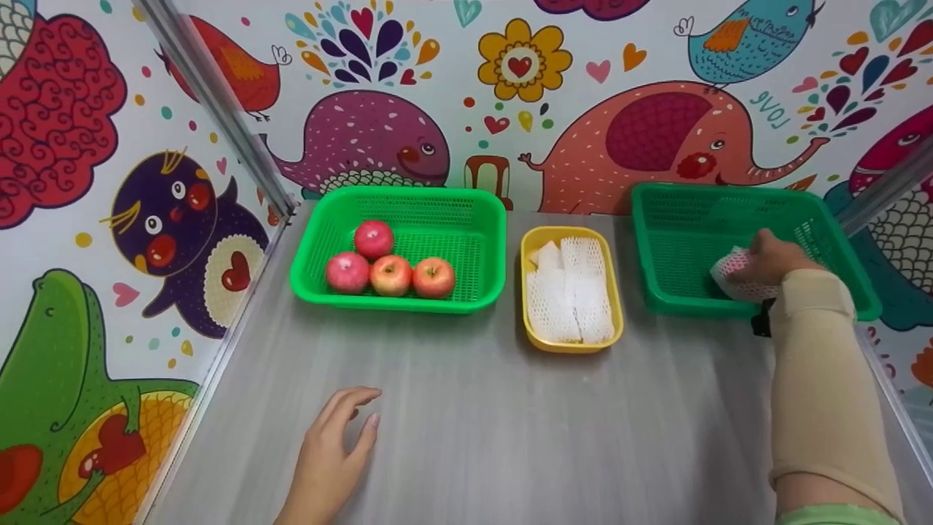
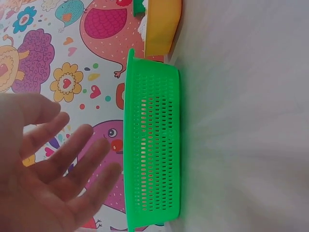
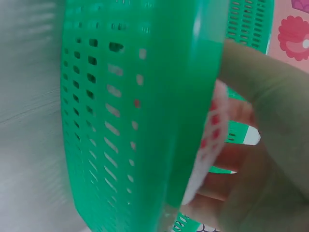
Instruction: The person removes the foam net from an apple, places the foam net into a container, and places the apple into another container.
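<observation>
My right hand (image 1: 776,261) reaches into the dark green basket (image 1: 700,305) on the right and grips an apple wrapped in a white foam net (image 1: 736,271). Red skin shows through the mesh of the net in the right wrist view, behind the basket's near wall (image 3: 140,116). Over the grey table at the left, my left hand (image 1: 337,445) hangs loosely curled, holding nothing. In the left wrist view its fingers (image 2: 91,164) spread apart beside the bright green basket (image 2: 159,145).
Several red apples (image 1: 374,239) sit in the bright green basket at the back left. Between the two baskets stands a yellow tub (image 1: 572,348) of white foam nets (image 1: 557,292). Cartoon-printed walls (image 1: 437,44) close off the back and sides of the grey table (image 1: 510,437).
</observation>
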Tool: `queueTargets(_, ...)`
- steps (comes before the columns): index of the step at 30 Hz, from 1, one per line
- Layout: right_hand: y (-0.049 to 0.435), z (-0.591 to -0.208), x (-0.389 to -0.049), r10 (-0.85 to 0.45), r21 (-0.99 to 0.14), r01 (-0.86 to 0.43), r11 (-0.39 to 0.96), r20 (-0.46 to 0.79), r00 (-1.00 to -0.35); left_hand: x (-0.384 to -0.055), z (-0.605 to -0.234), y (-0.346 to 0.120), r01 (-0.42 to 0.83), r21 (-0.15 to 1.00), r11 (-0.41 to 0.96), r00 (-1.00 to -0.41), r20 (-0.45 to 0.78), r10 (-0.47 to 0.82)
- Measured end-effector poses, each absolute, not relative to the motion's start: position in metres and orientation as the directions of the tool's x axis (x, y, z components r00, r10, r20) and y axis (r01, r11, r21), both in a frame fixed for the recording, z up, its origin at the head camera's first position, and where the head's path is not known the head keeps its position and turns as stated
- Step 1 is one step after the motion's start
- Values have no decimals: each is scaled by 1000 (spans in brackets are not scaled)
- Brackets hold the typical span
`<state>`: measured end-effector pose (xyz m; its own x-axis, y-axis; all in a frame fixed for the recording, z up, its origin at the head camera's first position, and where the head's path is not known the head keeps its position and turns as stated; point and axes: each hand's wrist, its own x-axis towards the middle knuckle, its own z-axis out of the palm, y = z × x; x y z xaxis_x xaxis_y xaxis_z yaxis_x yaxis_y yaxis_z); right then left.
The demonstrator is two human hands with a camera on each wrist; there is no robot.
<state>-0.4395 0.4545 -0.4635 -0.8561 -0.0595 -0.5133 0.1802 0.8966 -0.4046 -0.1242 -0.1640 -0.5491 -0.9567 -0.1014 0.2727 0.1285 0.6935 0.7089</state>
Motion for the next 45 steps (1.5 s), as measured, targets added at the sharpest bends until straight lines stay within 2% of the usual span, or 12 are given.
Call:
queueTargets(8, 469, -468, -450, -104, -444, 47, 895, -310, -945, -122, -553, -165, 149, 722, 676, -953, 287, -96)
queueTargets(13, 464, -460, -437, -151, -501, -44, 865, -175, -973, -120, -555, -165, 141, 733, 665, -956, 275, -101)
queueTargets(19, 446, -444, -381, -161, -558, -150, 816, 30, -987, -116, -558, -163, 132, 748, 651, -961, 257, -101)
queueTargets(26, 416, -440, -308, -202, -544, -306, 781, 245, -948, -114, -562, -161, 121, 756, 644, -966, 239, -100)
queueTargets(30, 394, -438, -285, -267, -521, -390, 759, 298, -917, -114, -564, -158, 134, 775, 618, -968, 236, -87)
queueTargets(37, 341, -447, -251, -418, -460, -533, 710, 335, -845, -122, -564, -128, 188, 907, 377, -982, 178, 61)
queueTargets(42, 294, -486, -230, -492, -454, -601, 658, 346, -799, -127, -565, -99, 209, 922, 326, -972, 158, 176)
queueTargets(45, 271, -515, -215, -505, -508, -579, 638, 292, -812, -127, -568, -84, 205, 937, 282, -959, 135, 248)
